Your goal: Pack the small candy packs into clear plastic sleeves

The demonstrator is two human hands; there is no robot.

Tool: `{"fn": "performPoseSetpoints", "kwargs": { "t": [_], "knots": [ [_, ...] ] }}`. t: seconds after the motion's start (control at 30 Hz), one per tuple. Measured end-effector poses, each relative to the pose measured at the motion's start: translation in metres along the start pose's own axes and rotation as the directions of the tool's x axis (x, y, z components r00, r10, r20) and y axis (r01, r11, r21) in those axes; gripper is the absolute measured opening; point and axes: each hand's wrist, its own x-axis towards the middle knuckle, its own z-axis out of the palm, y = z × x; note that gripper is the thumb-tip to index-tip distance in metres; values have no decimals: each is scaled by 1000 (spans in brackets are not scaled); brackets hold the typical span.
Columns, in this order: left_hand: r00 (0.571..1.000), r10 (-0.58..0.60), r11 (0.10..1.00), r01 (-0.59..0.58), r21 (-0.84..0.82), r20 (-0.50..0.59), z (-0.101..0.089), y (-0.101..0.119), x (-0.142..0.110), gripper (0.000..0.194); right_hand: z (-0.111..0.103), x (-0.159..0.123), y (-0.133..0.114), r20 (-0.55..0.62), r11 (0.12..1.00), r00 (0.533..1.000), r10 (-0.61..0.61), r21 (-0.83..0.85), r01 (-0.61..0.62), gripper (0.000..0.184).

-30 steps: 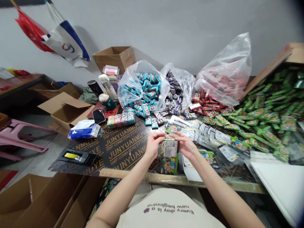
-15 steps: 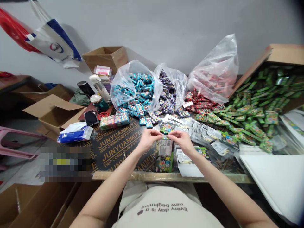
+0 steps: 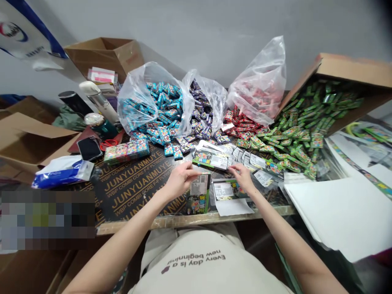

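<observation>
There are two hands (image 3: 179, 180), three clear plastic bags (image 3: 260, 87), one phone (image 3: 89, 148), one white-capped bottle (image 3: 99, 100) and one blue-and-white soft pack (image 3: 63, 172). The small packets (image 3: 294, 151), in four colours, are too many to count.

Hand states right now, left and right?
Left hand: fingers bent at the top of the green-edged pack; grip unclear.
Right hand: fingertips by the right end of the flat printed packet; grip unclear.
</observation>
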Motion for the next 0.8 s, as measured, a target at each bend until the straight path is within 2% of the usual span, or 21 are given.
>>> {"fn": "performPoseSetpoints", "kwargs": {
  "t": [0.1, 0.2, 0.37, 0.5, 0.57, 0.63, 0.73, 0.8],
  "knots": [
    [1000, -9, 1000, 9, -28, -6, 1, 2, 2, 18, 10, -5, 24, 138, 997, 990, -12, -68, 22, 13],
    [999, -32, 999, 31, -44, -20, 1, 4, 2, 17, 20, -12, 26, 218, 991, 976, -20, -125, 48, 8],
    [997, -60, 996, 57, -63, -46, 3, 5, 1, 19, 25, -15, 26, 284, 980, 959, -5, -191, 61, 10],
    [994, -90, 995, 88, -43, -54, 7, 0, 1, 19, 16, -18, 35, 307, 972, 952, 10, -225, 62, 11],
    [989, -131, 991, 130, -18, -64, 9, -13, 2, 18, 8, -21, 41, 310, 968, 951, 26, -245, 53, 17],
    [972, -226, 973, 229, 34, -67, 12, -34, 4, 17, 0, -24, 46, 305, 963, 951, 47, -267, 38, 19],
    [903, -429, 889, 427, 163, -23, 19, -72, 8, 18, -4, -27, 50, 291, 958, 955, 61, -285, 26, 12],
    [865, -502, 843, 486, 232, 10, 26, -88, 11, 17, -4, -27, 49, 280, 959, 958, 57, -284, 25, 9]
  ]
}}
